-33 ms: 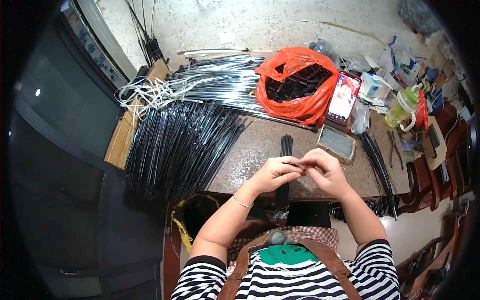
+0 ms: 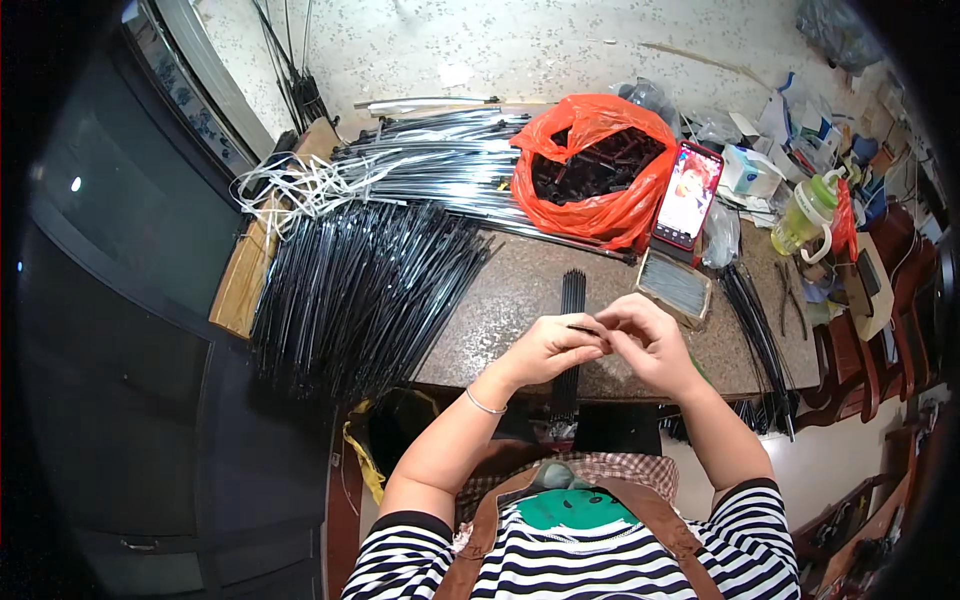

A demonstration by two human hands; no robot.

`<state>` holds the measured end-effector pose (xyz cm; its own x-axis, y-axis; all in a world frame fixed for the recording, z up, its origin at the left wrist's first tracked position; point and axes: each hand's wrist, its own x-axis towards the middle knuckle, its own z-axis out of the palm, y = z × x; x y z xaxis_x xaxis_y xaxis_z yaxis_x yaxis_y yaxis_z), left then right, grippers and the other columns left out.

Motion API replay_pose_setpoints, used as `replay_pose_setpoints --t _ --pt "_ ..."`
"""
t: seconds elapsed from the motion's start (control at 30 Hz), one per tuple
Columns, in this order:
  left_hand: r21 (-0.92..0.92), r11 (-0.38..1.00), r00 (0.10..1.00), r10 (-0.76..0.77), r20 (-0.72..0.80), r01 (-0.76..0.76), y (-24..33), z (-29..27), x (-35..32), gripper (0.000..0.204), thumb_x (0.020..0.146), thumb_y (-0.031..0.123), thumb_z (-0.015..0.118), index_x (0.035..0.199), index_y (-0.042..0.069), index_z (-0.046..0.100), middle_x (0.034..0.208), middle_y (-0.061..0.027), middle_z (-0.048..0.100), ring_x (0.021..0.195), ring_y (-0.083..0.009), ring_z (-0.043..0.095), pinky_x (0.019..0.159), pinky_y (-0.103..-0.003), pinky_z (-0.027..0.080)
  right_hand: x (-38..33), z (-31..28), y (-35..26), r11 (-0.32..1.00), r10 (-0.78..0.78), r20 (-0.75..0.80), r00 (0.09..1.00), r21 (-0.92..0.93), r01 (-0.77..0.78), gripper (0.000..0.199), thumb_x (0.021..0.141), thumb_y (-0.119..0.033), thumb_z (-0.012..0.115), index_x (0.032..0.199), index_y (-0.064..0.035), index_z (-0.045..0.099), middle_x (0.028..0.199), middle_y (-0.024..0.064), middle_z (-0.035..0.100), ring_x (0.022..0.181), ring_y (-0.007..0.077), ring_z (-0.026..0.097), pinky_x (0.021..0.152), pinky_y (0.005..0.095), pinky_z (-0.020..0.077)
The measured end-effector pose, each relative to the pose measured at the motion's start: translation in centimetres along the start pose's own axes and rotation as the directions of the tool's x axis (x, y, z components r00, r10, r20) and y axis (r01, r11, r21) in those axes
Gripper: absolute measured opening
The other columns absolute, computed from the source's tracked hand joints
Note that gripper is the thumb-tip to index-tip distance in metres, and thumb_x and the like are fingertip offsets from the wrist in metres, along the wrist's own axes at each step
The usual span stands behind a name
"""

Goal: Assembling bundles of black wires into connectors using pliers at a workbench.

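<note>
My left hand [image 2: 555,345] is closed in a pinch over the near part of the table, with a thin dark piece [image 2: 582,329] showing between its fingers. My right hand [image 2: 652,343] meets it fingertip to fingertip. Its thumb and fingers are bent together, and whatever they grip is hidden. Beneath my hands lies a narrow row of black rods [image 2: 573,292], reaching past the table's front edge. Just beyond my right hand sits a small open box [image 2: 707,303] filled with thin grey sticks [image 2: 672,284].
A big heap of black rods [image 2: 350,300] covers the table's left side, with silvery rods [image 2: 450,160] behind. An orange plastic bag [image 2: 625,220] holds dark pieces. A phone [image 2: 688,195] leans beside it. To the right are more black rods [image 2: 755,335] and a green bottle [image 2: 805,213].
My right hand's fingers have shifted very slightly where they meet the left. My left hand and the things on the table stay as they were.
</note>
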<state>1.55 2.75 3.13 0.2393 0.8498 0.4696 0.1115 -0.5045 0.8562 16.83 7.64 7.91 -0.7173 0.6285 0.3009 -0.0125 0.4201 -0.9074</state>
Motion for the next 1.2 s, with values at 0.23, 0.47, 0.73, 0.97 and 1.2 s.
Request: replay_pose_setpoints --t 0.23,0.47,0.73,0.97,1.2 --pt "-0.610 0.792 0.974 -0.137 -0.180 -0.001 -1.0 0.9 -0.1 0.014 0.064 0.004 0.058 0.075 0.000 0.052 0.099 -0.0113 0.048 0.086 -0.0174 0.048 0.074 -0.029 0.038 0.7 -0.3 0.0 0.855 -0.226 0.165 0.960 -0.438 0.277 0.023 0.063 -0.002 0.053 0.086 -0.0040 0.053 0.078 0.0096 0.050 0.077 0.0249 0.049 0.066 0.0299 0.0404" --pt "0.409 0.911 0.978 -0.033 0.208 -0.057 -2.7 3.1 -0.1 0.015 0.068 0.006 0.051 0.083 0.005 0.053 0.084 -0.0109 0.054 0.085 -0.0249 0.051 0.076 -0.033 0.039 4.5 -9.2 5.2 0.511 -0.317 -0.128 0.940 -0.857 0.056 0.035 0.065 -0.015 0.055 0.099 -0.0101 0.049 0.116 0.0079 0.033 0.107 0.0282 0.028 0.088 0.0384 0.0240" --pt "0.404 0.915 0.993 -0.035 0.109 -0.012 -1.7 4.8 0.4 0.018 0.063 0.002 0.053 0.082 0.004 0.053 0.085 -0.0097 0.055 0.084 -0.0244 0.052 0.077 -0.033 0.038 3.3 -13.5 7.0 0.220 -0.461 -0.413 0.785 -0.911 -0.350 0.051 0.071 -0.025 0.048 0.115 -0.0063 0.030 0.122 0.0135 0.022 0.113 0.0310 0.017 0.090 0.0448 0.0158" --pt "0.416 0.900 0.991 0.133 0.025 -0.132 -1.7 6.5 1.0 0.028 0.059 0.009 0.056 0.086 0.003 0.051 0.086 -0.0090 0.054 0.085 -0.0245 0.050 0.081 -0.036 0.034 1.6 -3.2 9.8 0.583 0.078 0.448 0.891 -0.745 0.324 0.042 0.076 -0.036 0.037 0.116 -0.0214 0.032 0.123 0.0016 0.026 0.115 0.0207 0.019 0.089 0.0478 0.0181" --pt "0.447 0.817 0.742 -0.036 0.670 -0.364 2.7 7.5 0.5 0.057 0.063 0.025 0.045 0.113 0.002 0.031 0.106 -0.0121 0.038 0.101 -0.0221 0.036 0.090 -0.039 0.020 -0.2 -3.0 8.8 0.546 0.012 0.451 0.892 -0.750 0.372 0.043 0.077 -0.038 0.036 0.116 -0.0225 0.031 0.122 -0.0004 0.027 0.114 0.0195 0.021 0.089 0.0481 0.0166"
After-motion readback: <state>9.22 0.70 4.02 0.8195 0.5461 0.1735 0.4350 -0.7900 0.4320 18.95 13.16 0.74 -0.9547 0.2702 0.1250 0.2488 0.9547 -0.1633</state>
